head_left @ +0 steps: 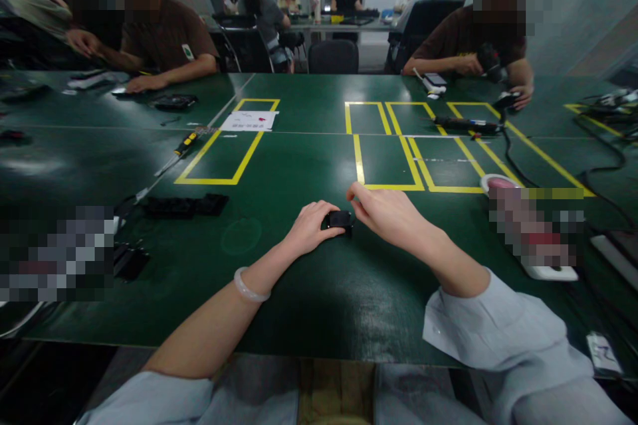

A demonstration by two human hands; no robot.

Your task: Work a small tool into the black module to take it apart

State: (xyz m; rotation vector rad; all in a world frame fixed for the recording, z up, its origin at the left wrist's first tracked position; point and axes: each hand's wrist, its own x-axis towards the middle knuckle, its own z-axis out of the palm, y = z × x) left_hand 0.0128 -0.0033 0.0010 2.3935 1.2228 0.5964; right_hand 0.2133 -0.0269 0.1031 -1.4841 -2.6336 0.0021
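A small black rectangular device (340, 218), looking like a watch-sized case, rests on the green table (309, 305) in front of me. My left hand (310, 227) grips it from the left, with the thumb along its near side and the fingers on its far side. My right hand (393, 214) is just to the right of the device, its fingers curled and drawn together. Whatever those fingers may pinch is hidden. To the left of my left hand lies a row of black parts (184, 206).
Yellow tape rectangles (391, 186) mark the table, with a paper sheet (249, 121) on one. A yellow-black screwdriver (185, 144) lies left; a black stick-shaped tool (468, 125) and a blurred white-edged object (553, 272) lie right. Co-workers sit opposite, one holding a dark tool (491, 63).
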